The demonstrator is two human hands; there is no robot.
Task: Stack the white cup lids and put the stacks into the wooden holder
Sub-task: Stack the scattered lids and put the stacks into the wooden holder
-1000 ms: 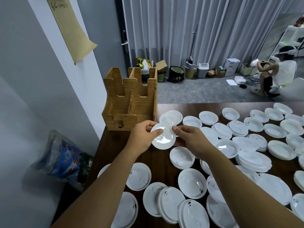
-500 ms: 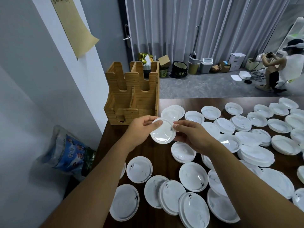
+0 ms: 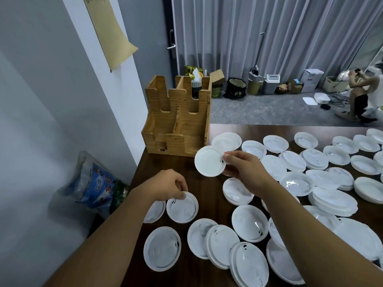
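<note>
On the table [image 3: 186, 179], empty wooden holder [image 3: 178, 119], right hand [image 3: 246, 168] pinching lid [image 3: 209, 161]

Blue plastic bag [image 3: 97, 183] beside dark table [image 3: 207, 189]; seated person [image 3: 364, 94] by curtain [image 3: 269, 34].

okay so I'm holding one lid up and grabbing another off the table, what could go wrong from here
The right hand pinches the raised lid only at its rim, so it could slip or tip. The left hand is picking at a lid that lies close to the table edge beside another lid; a nudge might send that one off the side.
</note>
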